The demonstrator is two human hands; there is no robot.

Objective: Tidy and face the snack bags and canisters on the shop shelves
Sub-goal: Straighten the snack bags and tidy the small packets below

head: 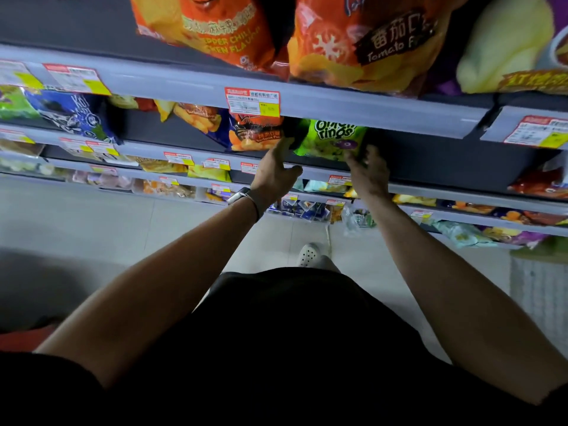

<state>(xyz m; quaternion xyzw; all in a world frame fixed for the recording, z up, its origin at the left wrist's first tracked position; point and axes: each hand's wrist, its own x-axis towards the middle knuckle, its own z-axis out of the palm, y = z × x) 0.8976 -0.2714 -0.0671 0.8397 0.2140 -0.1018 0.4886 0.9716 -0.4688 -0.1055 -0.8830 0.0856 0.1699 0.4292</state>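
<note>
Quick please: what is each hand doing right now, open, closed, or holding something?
Left hand: open, fingers at the left edge of the green onion rings bag.
Right hand: fingers on the bag's lower right corner; a closed grip cannot be told.

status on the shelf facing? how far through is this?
Looks done: the orange tomato-flavour crisp bag on the top shelf faces out. In hand: the left hand and right hand flank the green onion rings bag, touching its edges. Left: the blue-and-white snack bag leans askew, and dark gaps show beside both it and the green bag.
</note>
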